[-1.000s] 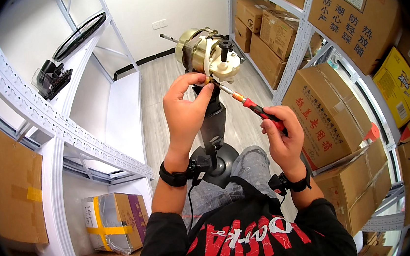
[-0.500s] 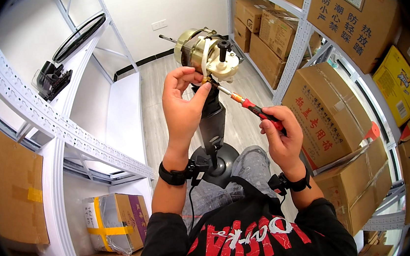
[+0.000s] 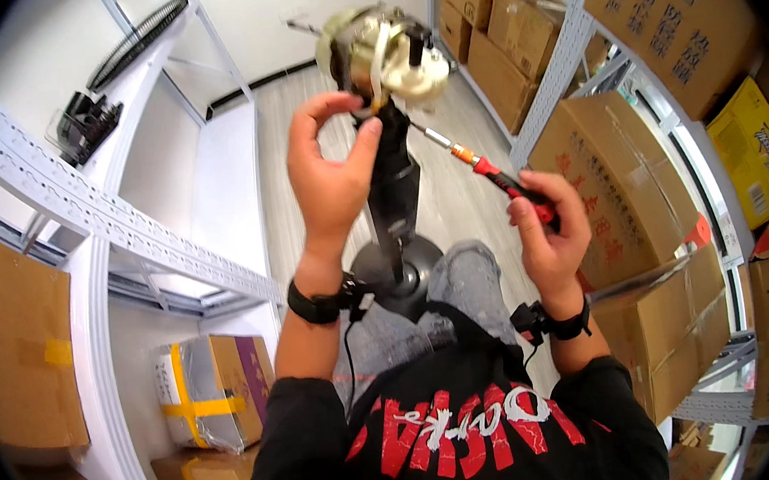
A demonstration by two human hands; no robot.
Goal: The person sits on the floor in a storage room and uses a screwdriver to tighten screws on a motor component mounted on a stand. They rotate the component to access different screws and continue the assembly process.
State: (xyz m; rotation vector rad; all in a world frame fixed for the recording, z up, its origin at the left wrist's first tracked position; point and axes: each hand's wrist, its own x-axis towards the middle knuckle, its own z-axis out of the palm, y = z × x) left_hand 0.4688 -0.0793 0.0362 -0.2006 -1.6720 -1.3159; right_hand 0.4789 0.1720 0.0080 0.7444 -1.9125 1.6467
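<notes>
In front of me stands an uncovered fan motor [image 3: 349, 54] with a cream gearbox housing [image 3: 415, 75], on a black stand neck [image 3: 393, 184]. My left hand [image 3: 333, 166] curves beside the joint under the motor, thumb and forefinger apart. Their tips are close to a small brass-coloured part [image 3: 378, 105]; blur hides whether they touch it. A screwdriver [image 3: 499, 178] with a red and black handle is gripped in my right hand [image 3: 552, 228]. Its shaft slants up and left, the tip just beside the neck and below the gearbox.
The round black base [image 3: 388, 272] rests on the floor near my knees. Left, a white shelf [image 3: 143, 87] holds a black fan grille [image 3: 139, 43] and dark plastic parts [image 3: 87, 128]. Cardboard boxes [image 3: 620, 189] fill the right-hand rack; a taped box [image 3: 218, 386] sits lower left.
The screwdriver has drawn back from the joint, down and to the right with my right hand. My left thumb and forefinger have spread wider. The motor sits higher in the picture.
</notes>
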